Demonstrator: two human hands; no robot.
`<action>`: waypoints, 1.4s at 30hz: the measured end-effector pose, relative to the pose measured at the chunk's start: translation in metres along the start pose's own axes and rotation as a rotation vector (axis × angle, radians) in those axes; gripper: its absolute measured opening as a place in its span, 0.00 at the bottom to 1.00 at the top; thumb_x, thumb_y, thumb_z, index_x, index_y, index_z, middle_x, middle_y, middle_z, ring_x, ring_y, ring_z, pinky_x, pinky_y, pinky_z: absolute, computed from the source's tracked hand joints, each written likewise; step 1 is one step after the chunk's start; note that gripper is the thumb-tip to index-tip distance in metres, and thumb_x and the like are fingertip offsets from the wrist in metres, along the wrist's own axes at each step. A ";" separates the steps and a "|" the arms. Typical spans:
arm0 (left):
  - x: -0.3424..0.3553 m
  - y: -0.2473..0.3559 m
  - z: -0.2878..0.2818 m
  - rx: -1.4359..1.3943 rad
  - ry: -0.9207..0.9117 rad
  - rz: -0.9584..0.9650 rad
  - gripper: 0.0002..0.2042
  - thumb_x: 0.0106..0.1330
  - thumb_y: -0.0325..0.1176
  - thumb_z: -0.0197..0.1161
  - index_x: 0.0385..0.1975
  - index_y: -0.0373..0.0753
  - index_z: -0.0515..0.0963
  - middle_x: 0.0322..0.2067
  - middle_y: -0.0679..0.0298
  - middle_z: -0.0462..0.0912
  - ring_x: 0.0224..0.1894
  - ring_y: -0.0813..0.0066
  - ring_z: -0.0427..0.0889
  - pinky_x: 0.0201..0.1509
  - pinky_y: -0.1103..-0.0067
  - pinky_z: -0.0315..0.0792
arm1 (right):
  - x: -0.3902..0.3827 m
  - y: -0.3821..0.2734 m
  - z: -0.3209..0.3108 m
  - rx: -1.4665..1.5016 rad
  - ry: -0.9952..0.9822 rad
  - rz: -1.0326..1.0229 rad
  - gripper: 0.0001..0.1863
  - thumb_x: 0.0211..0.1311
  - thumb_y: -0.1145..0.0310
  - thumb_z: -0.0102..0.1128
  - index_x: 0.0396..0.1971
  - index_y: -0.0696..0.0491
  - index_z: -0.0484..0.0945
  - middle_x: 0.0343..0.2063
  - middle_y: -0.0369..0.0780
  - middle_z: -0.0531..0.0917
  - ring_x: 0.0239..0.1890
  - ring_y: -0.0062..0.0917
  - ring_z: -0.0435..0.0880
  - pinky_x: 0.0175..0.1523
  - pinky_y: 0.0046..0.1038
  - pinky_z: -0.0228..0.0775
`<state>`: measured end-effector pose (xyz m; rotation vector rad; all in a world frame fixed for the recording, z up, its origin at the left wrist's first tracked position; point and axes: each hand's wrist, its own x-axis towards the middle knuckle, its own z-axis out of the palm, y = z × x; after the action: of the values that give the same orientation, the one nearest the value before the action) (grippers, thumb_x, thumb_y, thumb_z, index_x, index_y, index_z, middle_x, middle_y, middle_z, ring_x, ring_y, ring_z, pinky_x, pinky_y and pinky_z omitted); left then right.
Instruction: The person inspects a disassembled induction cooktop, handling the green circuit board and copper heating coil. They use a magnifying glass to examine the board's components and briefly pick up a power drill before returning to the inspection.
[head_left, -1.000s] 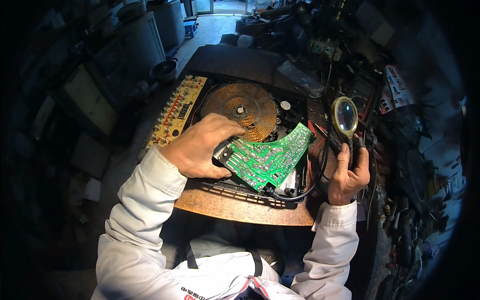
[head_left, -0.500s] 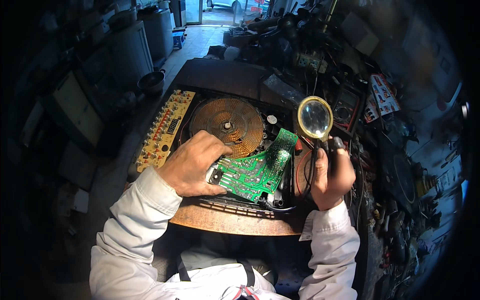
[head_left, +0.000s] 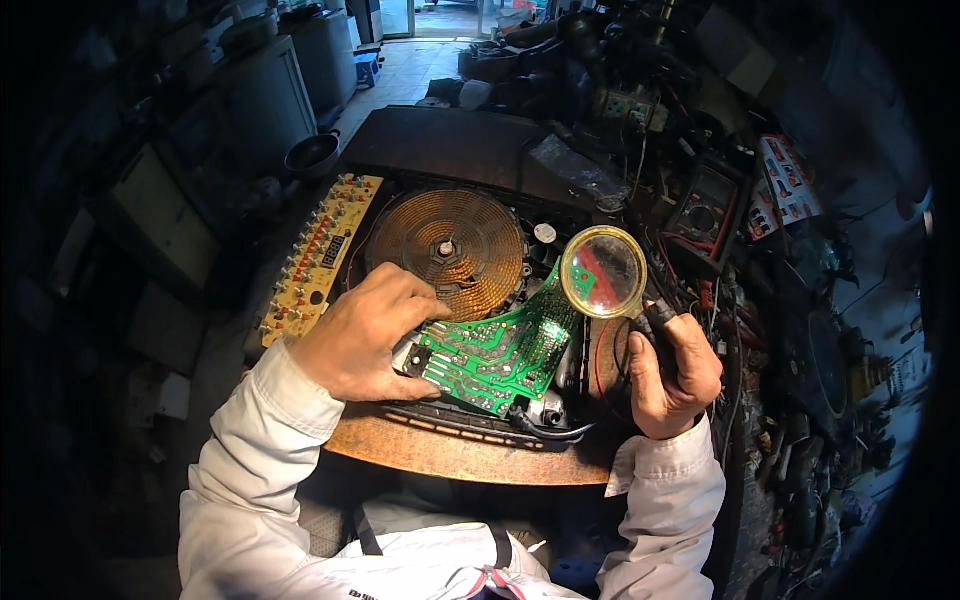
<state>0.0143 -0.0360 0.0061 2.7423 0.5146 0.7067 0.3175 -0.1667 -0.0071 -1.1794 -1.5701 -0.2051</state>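
My left hand (head_left: 375, 340) is closed round the left end of a green circuit board (head_left: 480, 362), thumb below and fingers above. The board lies tilted over the open housing of an induction cooker, beside its round copper coil (head_left: 420, 240). In my right hand (head_left: 675, 380) is a magnifying glass (head_left: 604, 272) with a gold-coloured rim and dark handle. Its lens hangs over the board's upper right end, and green and red show through it. A yellow board (head_left: 322, 262) with a row of buttons and a small display lies left of the coil. Black cables run from the green board's lower edge.
The housing rests on a wooden table (head_left: 450, 462) with a curved front edge. A multimeter (head_left: 703, 212) and a clear plastic bag (head_left: 577, 170) lie at the right back. Tangled tools and wires crowd the right side. A dark pan (head_left: 312, 152) stands beyond at the left.
The magnifying glass has moved left and down, from beside the green board to over its upper right end. My left hand keeps its hold on the board.
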 end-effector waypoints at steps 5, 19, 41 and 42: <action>0.000 -0.006 0.004 0.008 0.008 0.036 0.35 0.37 0.44 0.84 0.46 0.34 0.79 0.44 0.55 0.80 0.47 0.57 0.77 0.51 0.68 0.75 | -0.004 0.003 0.003 -0.012 0.008 -0.178 0.18 0.47 0.84 0.68 0.42 0.62 0.81 0.21 0.43 0.80 0.18 0.29 0.78 0.24 0.27 0.68; 0.003 0.001 -0.001 0.019 -0.035 0.006 0.35 0.36 0.44 0.85 0.46 0.34 0.79 0.44 0.56 0.81 0.48 0.56 0.78 0.52 0.68 0.77 | -0.012 -0.002 -0.004 -0.072 -0.097 -0.316 0.24 0.43 0.80 0.73 0.45 0.62 0.80 0.19 0.39 0.77 0.16 0.28 0.75 0.22 0.27 0.66; 0.005 0.002 -0.001 0.040 -0.055 -0.007 0.34 0.36 0.42 0.84 0.46 0.34 0.79 0.43 0.56 0.81 0.47 0.56 0.78 0.50 0.67 0.77 | -0.012 -0.010 -0.012 -0.064 -0.149 -0.283 0.26 0.43 0.79 0.76 0.46 0.58 0.79 0.21 0.37 0.76 0.16 0.27 0.74 0.21 0.27 0.63; 0.006 0.003 -0.001 0.039 -0.057 -0.007 0.34 0.36 0.42 0.85 0.46 0.34 0.79 0.43 0.56 0.81 0.47 0.56 0.78 0.50 0.67 0.76 | -0.012 -0.011 -0.012 -0.067 -0.149 -0.281 0.25 0.43 0.79 0.76 0.45 0.58 0.78 0.21 0.37 0.76 0.16 0.27 0.74 0.21 0.27 0.63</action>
<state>0.0189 -0.0358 0.0104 2.7863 0.5313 0.6218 0.3158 -0.1864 -0.0075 -1.0405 -1.8726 -0.3630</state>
